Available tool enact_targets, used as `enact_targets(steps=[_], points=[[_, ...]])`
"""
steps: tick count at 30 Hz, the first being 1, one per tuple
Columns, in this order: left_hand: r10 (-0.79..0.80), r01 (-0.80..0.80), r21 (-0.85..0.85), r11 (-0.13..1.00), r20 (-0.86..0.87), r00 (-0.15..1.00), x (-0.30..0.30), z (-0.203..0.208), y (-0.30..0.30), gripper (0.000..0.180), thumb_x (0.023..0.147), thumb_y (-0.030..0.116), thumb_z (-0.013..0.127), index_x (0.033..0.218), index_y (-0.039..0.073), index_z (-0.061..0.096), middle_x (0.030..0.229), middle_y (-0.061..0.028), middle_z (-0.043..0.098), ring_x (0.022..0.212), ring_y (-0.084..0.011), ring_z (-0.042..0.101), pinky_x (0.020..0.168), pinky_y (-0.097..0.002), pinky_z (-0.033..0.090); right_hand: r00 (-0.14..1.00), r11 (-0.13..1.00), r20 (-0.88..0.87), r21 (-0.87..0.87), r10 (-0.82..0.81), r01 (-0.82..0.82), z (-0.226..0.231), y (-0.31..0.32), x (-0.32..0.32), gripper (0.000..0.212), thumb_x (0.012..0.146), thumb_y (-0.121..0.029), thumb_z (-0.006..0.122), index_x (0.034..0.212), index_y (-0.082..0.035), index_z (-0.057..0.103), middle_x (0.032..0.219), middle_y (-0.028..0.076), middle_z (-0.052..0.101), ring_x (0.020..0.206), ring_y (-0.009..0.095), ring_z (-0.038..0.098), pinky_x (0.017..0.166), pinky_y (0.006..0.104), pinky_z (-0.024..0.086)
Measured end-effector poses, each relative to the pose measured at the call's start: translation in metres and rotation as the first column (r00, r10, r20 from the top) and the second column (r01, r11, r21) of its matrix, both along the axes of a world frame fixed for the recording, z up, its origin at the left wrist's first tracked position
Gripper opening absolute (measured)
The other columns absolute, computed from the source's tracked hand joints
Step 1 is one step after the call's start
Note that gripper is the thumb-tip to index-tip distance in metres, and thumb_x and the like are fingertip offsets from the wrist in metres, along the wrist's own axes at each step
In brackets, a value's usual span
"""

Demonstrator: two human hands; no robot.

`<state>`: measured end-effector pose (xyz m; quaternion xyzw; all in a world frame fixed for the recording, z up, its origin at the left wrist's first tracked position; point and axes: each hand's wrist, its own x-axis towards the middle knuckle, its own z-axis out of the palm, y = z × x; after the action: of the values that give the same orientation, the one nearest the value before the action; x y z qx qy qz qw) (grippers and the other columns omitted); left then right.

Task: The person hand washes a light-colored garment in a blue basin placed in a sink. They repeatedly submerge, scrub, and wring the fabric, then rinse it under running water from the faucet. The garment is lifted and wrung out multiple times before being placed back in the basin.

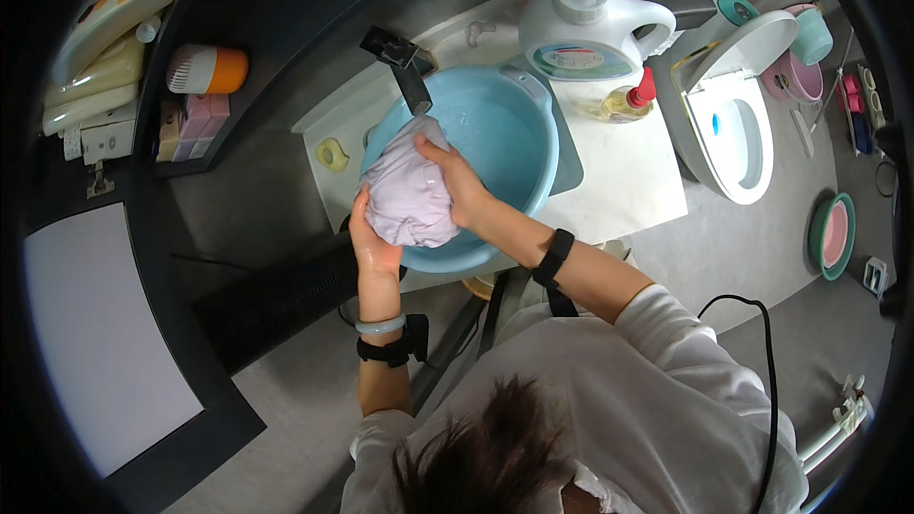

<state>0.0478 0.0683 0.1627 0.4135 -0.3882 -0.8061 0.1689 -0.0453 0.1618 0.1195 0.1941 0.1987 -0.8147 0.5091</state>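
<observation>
A bunched, pale lilac cloth [409, 192] is held between my two hands over the left part of a light blue basin [545, 133]. My left hand [373, 236] cups it from the left and below, its fingers partly hidden behind the folds. From the right, my right hand [455, 179] presses on the cloth with its thumb side near the top. The black faucet [411, 86] ends just above the cloth. Water lies in the basin, which sits on a white counter [633, 190]. I cannot tell what kind of garment or towel the cloth is.
A large white detergent jug [595, 38] and a red-topped pump bottle [628, 100] stand right of the basin. A yellowish soap dish [331, 154] lies to its left. Farther right is a toilet [733, 138] with its lid raised. A black cable [771, 381] hangs by my right side.
</observation>
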Motion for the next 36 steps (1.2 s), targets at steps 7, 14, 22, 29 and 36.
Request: enact_targets(steps=[7,14,22,29,36], points=[[-0.174,0.180,0.291,0.940,-0.047,0.984,0.011,0.011,0.028,0.084,0.079,0.069,0.033,0.141,0.017,0.010,0.143,-0.0086,0.022,0.132,-0.0325,0.016,0.098,-0.0643,0.013,0.874,0.856,-0.347,0.271,-0.340,0.440,0.001,-0.017,0.017,0.038,0.072,-0.022,0.064,0.099,0.002,0.053,0.092,0.015,0.057,0.084,0.025,0.057,0.070,0.0343,0.047],[-0.194,0.206,0.112,0.972,-0.112,0.975,-0.002,-0.042,-0.019,0.062,0.085,0.059,0.038,0.124,0.010,0.044,0.119,-0.0082,0.050,0.110,-0.0242,0.047,0.095,-0.0393,0.036,0.599,0.857,-0.800,0.314,0.007,0.409,0.013,-0.010,0.048,0.033,0.063,-0.018,0.066,0.087,0.002,0.058,0.088,0.019,0.058,0.078,0.027,0.058,0.071,0.0341,0.045],[-0.404,0.416,0.188,0.890,-0.100,0.909,-0.006,-0.077,-0.065,0.055,0.088,0.050,0.036,0.123,0.008,0.043,0.116,-0.0086,0.051,0.107,-0.0242,0.049,0.093,-0.0381,0.039,0.447,0.816,-0.869,0.410,0.214,0.406,0.018,-0.023,0.042,0.034,0.060,-0.027,0.063,0.082,-0.002,0.063,0.080,0.022,0.061,0.073,0.039,0.057,0.066,0.0429,0.046],[-0.511,0.548,0.278,0.789,-0.200,0.836,-0.017,-0.105,-0.076,0.049,0.090,0.043,0.035,0.123,0.007,0.043,0.115,-0.0090,0.052,0.105,-0.0241,0.050,0.092,-0.0370,0.041,0.560,0.853,-0.809,0.409,0.176,0.324,0.012,-0.018,0.030,0.023,0.062,-0.025,0.060,0.071,-0.004,0.063,0.075,0.018,0.062,0.071,0.036,0.059,0.063,0.0412,0.046],[-0.566,0.723,0.327,0.609,-0.460,0.684,-0.019,-0.108,-0.065,0.044,0.093,0.036,0.034,0.123,0.005,0.043,0.113,-0.0093,0.053,0.103,-0.0240,0.052,0.090,-0.0359,0.043,0.730,0.939,-0.683,0.263,0.020,0.221,-0.012,-0.023,0.032,0.029,0.063,-0.026,0.060,0.078,-0.001,0.064,0.074,0.014,0.063,0.070,0.026,0.060,0.065,0.0349,0.046]])
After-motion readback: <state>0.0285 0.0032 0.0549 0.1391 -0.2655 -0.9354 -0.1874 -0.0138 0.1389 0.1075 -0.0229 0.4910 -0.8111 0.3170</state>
